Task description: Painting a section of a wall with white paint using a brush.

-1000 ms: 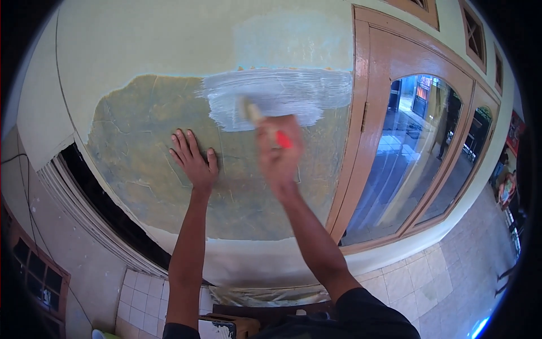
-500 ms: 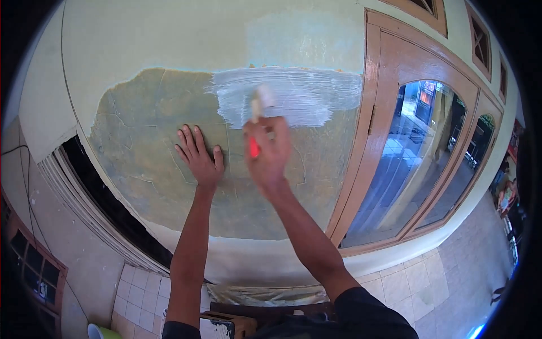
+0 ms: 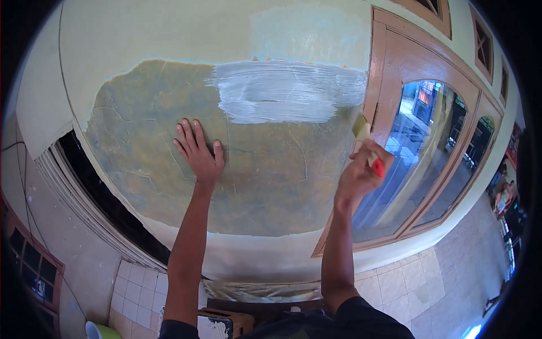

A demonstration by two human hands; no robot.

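My right hand point(image 3: 364, 172) is closed round the handle of a paintbrush point(image 3: 362, 127) with a red end. The brush points upward, its bristles at the right edge of the bare wall patch, beside the wooden frame. Fingers spread, my left hand point(image 3: 199, 151) lies flat on the grey-brown bare patch point(image 3: 259, 198) and holds nothing. Above and between the hands, a band of streaky white paint point(image 3: 282, 93) covers the upper right of that patch.
A brown wooden frame point(image 3: 379, 73) with glass panes point(image 3: 412, 152) borders the wall on the right. At lower left is a dark slot point(image 3: 113, 192) beside moulding. Below me are an open paint container point(image 3: 214, 327), crumpled sheeting point(image 3: 262, 291) and a green bucket point(image 3: 101, 330).
My right hand with the paintbrush has moved right and down, from the middle of the white band to the wooden frame. The left hand has stayed on the wall.
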